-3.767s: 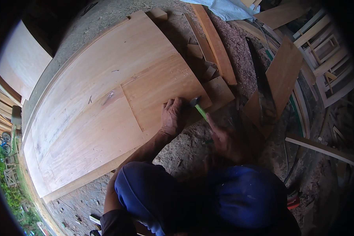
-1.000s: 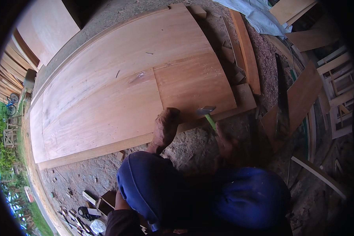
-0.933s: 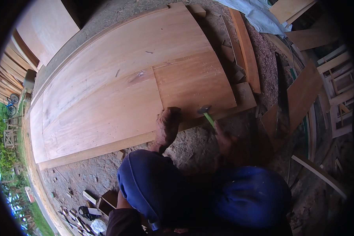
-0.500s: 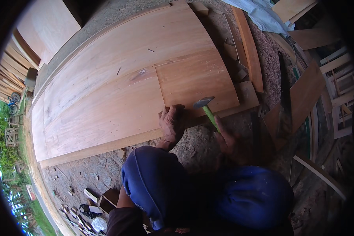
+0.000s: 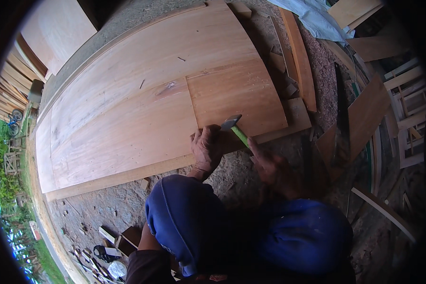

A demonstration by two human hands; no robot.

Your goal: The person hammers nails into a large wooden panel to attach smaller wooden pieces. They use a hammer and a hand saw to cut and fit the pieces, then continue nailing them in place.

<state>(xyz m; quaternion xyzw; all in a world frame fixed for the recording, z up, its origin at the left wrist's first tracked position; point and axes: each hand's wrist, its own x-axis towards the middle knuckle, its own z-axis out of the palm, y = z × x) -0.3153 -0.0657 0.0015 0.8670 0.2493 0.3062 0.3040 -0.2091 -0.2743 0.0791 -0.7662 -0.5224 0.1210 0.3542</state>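
A large plywood panel lies flat before me, with a darker plywood piece set into its near right corner. My left hand rests at the panel's near edge, by the seam between the two. Its fingers are curled together, and whatever they pinch is hidden. My right hand is closed round the green handle of a hammer. The grey hammer head is just right of my left fingertips, over the darker piece. Two small dark slivers, perhaps nails, lie loose farther up the panel.
Wood offcuts litter the ground at lower left. A long timber lies beyond the panel's right end. Farther right are a handsaw-like dark blade, plywood scraps and wooden frames. Both my blue-clad knees are close below the panel.
The hammer and my right hand have shifted left, bringing the hammer head closer to my left fingers. My left hand keeps its place at the seam.
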